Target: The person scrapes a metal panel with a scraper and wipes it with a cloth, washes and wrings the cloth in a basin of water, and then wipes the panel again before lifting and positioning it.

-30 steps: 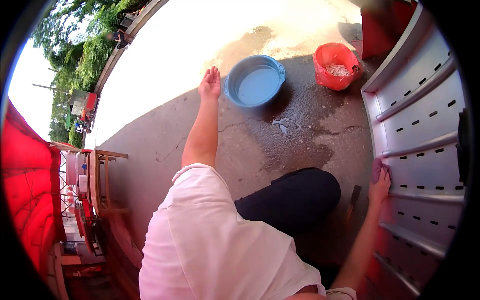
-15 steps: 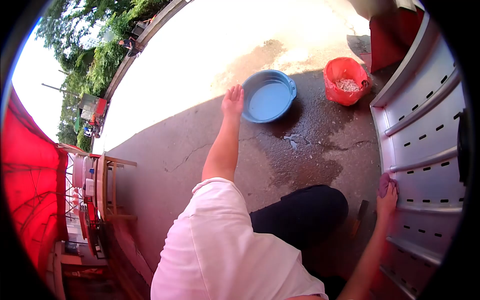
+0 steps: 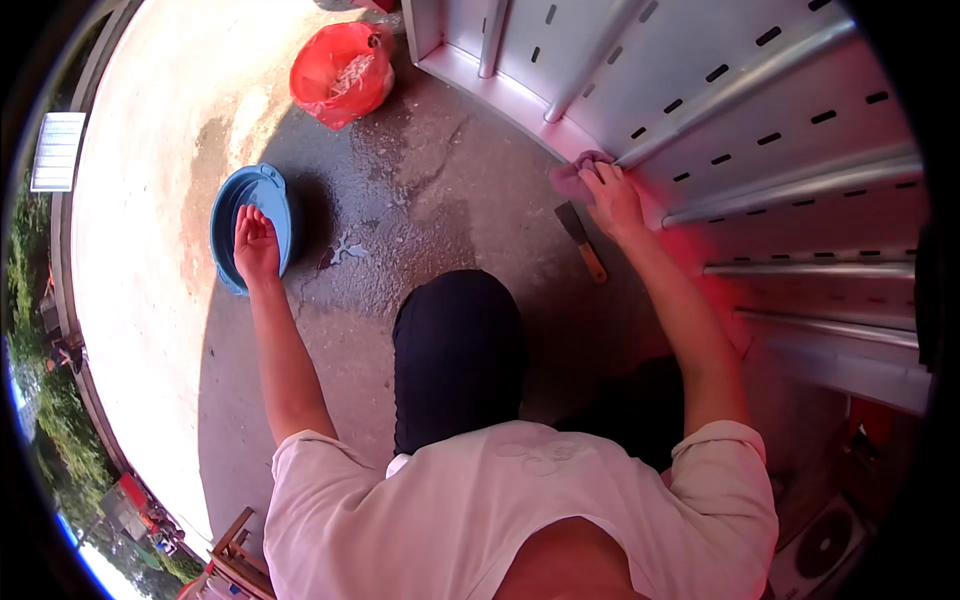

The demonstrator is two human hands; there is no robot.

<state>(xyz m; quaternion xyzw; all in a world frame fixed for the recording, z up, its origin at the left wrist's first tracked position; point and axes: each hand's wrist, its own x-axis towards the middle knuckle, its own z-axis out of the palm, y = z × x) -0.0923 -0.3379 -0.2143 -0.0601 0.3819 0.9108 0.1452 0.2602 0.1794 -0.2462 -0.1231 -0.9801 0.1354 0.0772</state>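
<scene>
My right hand (image 3: 615, 203) is closed on a purple cloth (image 3: 578, 176), pressed against the lower edge of a large metal panel (image 3: 690, 110) with tubular ribs and slots. My left hand (image 3: 257, 245) is raised palm up with nothing in it, its fingers loosely extended. Behind it in view is a blue basin (image 3: 284, 205) on the ground. On the floor just below the cloth lies a scraper (image 3: 582, 243) with a dark blade and an orange-brown handle.
A red bag-lined container (image 3: 340, 80) with pale scraps inside stands at the upper left. Wet concrete (image 3: 400, 200) spreads between it and my knee (image 3: 460, 350). A wooden frame (image 3: 238, 555) is at the lower left, a fan-like unit (image 3: 825, 542) at the lower right.
The view has turned toward the panel, so the basin and red container appear farther left. The cloth remains in my right hand at the panel's edge; my left hand remains raised and empty.
</scene>
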